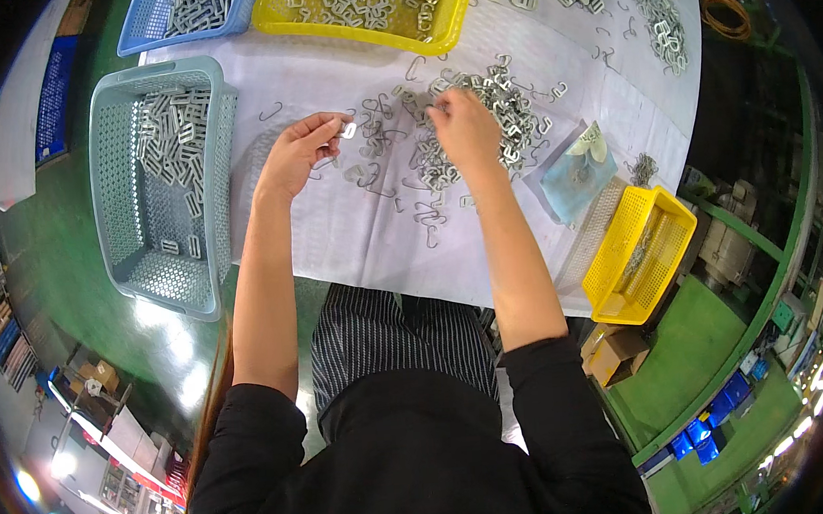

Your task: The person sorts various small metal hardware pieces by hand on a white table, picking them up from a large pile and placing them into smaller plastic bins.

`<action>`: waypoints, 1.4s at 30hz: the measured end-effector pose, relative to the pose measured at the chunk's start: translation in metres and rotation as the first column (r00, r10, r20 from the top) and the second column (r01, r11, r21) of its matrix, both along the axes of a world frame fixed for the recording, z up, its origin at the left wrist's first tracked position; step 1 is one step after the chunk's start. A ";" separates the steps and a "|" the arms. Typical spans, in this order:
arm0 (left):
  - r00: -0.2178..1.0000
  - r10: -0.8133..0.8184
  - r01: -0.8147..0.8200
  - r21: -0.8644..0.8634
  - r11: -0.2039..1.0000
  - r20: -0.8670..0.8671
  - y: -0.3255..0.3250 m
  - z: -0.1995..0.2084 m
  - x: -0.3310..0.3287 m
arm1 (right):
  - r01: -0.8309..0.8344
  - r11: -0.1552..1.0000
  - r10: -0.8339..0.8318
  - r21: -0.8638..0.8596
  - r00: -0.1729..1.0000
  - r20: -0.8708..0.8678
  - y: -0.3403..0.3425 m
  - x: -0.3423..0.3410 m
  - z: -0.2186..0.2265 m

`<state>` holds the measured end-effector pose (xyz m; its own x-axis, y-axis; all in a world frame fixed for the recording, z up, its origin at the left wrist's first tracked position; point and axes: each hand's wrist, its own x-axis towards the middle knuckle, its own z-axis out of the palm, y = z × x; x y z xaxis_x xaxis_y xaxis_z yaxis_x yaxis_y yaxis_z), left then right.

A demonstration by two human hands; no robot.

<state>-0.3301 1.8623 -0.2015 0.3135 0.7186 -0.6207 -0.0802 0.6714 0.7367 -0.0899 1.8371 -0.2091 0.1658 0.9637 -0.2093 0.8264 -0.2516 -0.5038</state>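
Note:
My left hand is closed in a pinch on a small flat metal buckle, held a little above the white-covered table. To its right, my right hand reaches over a heap of metal buckles. Its fingers are bent together at the heap's left edge, and what they hold, if anything, is too small to make out. Between the hands lie loose wire hooks and a few buckles. Left of my left hand stands a grey-blue plastic basket with many flat slotted metal pieces inside.
A yellow tray and a blue basket, both with metal pieces, stand at the far edge. On the right are a blue plastic bag and a yellow basket. More metal pieces lie at the far right of the table.

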 end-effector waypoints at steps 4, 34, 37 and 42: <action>0.941 0.159 -0.120 -0.142 0.982 0.300 0.003 -0.003 0.002 | 0.019 0.999 -0.020 0.049 1.000 0.018 0.031 -0.030 -0.017; 0.591 0.211 0.396 0.507 0.766 -0.779 -0.037 -0.033 0.107 | 0.122 0.986 -0.152 -0.111 0.933 -0.325 0.030 0.005 -0.017; 0.568 0.230 0.370 0.495 0.786 -0.790 -0.035 -0.041 0.116 | -0.110 0.993 0.107 -0.050 0.993 -0.047 0.025 0.007 -0.024; 0.651 0.144 0.402 0.499 0.767 -0.745 -0.035 -0.049 0.103 | -0.119 0.989 0.119 -0.083 0.993 0.003 0.017 0.001 -0.027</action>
